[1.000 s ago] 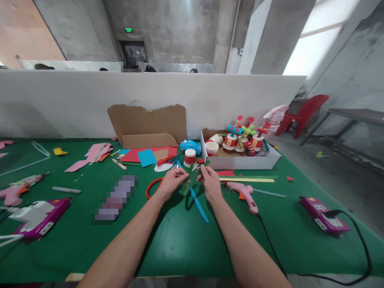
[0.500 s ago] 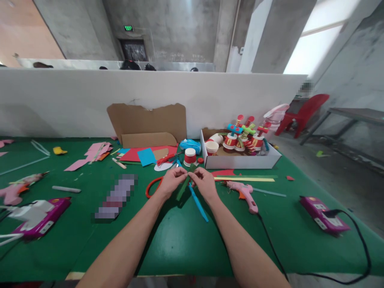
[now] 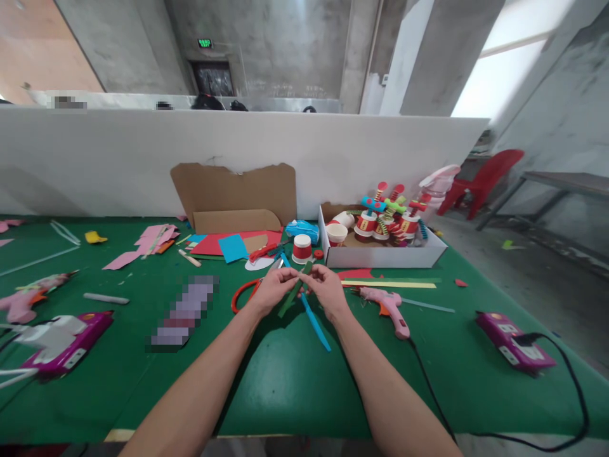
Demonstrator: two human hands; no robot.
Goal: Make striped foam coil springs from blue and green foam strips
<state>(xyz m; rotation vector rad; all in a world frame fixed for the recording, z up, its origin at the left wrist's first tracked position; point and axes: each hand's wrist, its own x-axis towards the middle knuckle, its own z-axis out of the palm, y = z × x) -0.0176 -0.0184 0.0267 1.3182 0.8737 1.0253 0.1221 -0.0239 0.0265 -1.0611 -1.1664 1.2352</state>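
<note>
Head view: we find both hands close together above the green table point(image 3: 290, 381), fingertips almost meeting. The left hand point(image 3: 273, 292) is closed to a pinch on a green strip point(image 3: 288, 300); the right hand point(image 3: 328, 289) pinches the same strip from the other side, its fingers curled in. We note the strip slanting between the hands, one end jutting toward the near left. Just below it a blue strip point(image 3: 316, 325) lies slantwise. Beside the left wrist we log the red-orange handle of the scissors point(image 3: 242, 297), partly hidden by the hand. Beyond the fingers stand a red-and-white paper cup point(image 3: 302, 249) and, right next to it, a small red roll point(image 3: 318, 254); a blue packet point(image 3: 304, 232) sits behind. Right of the right hand we have a pale yellow strip point(image 3: 394, 284) and a pink glue gun point(image 3: 387, 306), its cord running to the near edge. Past these, a white box point(image 3: 385, 258) holds cup figures with coloured tops point(image 3: 365, 222). Leftward we record a blue paper square point(image 3: 233, 248) overlapping a red sheet point(image 3: 205, 245), brown cardboard point(image 3: 235, 187) leaning on the white partition point(image 3: 285, 136), and pink paper scraps point(image 3: 155, 238).
</note>
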